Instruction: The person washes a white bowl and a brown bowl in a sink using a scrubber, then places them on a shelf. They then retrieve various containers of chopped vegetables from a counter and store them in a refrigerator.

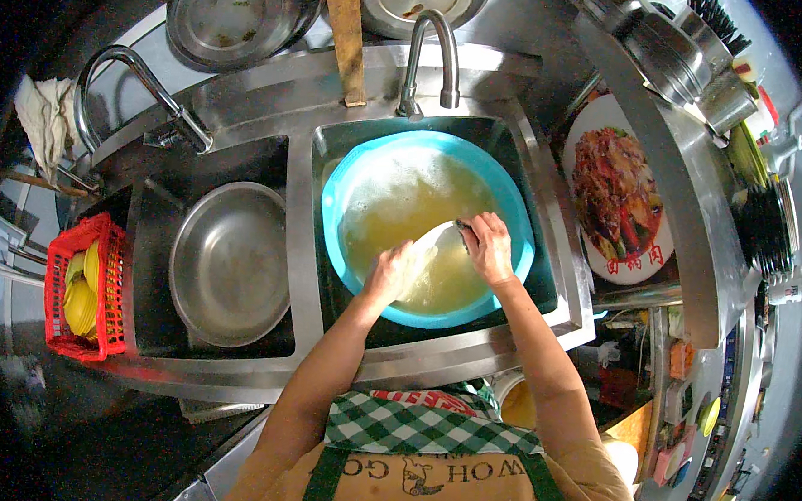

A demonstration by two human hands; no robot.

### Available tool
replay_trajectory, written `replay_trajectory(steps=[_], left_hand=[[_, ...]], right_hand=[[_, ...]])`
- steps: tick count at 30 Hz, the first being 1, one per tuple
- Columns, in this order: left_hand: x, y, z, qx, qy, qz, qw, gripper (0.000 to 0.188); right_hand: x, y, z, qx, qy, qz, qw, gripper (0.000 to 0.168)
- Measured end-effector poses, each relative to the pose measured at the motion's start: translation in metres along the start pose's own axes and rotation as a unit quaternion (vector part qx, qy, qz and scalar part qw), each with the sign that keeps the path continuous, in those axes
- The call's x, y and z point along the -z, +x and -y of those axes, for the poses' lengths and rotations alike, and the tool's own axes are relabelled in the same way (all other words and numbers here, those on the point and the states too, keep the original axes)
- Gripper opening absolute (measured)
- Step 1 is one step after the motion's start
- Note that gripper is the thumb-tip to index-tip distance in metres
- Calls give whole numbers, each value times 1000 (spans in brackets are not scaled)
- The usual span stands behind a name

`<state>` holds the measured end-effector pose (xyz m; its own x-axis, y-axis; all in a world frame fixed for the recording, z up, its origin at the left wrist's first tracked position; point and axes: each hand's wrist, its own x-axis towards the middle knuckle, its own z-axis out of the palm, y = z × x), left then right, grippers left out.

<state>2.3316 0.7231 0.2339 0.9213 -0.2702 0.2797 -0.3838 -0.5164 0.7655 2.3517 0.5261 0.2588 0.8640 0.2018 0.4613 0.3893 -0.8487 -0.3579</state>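
Observation:
A blue plastic basin (330, 209) holding cloudy yellowish water sits in the right sink. Over the water, a white dish (440, 237) is tilted between both hands. My left hand (393, 270) grips the dish's left side, its fingers partly hidden by glare. At the dish's upper right edge, my right hand (488, 247) presses a small dark scrubbing pad (465, 237) against the rim. The pad is mostly covered by the fingers.
A large metal bowl (230, 262) lies in the left sink, beside a red plastic basket (105, 289) of yellow dishes. Two curved faucets (452, 56) rise behind the sinks. Metal pans (226, 13) and a wooden board (346, 43) stand at the back; a metal shelf (698, 218) is at right.

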Motion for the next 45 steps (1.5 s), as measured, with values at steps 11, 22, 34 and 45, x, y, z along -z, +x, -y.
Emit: replay_trajectory(steps=[11, 22, 34, 45], left_hand=[[-7, 6, 8, -64, -56, -60, 995, 9], [-10, -1, 14, -31, -32, -36, 998, 5], [-14, 0, 20, 70, 14, -56, 996, 11], [-10, -1, 13, -23, -34, -100, 994, 7]], right_hand=[[-22, 3, -3, 14, 124, -29, 992, 17], [-22, -9, -6, -189, 194, -46, 962, 17], [-18, 22, 64, 206, -47, 96, 973, 10], [-1, 29, 45, 125, 32, 50, 990, 17]])
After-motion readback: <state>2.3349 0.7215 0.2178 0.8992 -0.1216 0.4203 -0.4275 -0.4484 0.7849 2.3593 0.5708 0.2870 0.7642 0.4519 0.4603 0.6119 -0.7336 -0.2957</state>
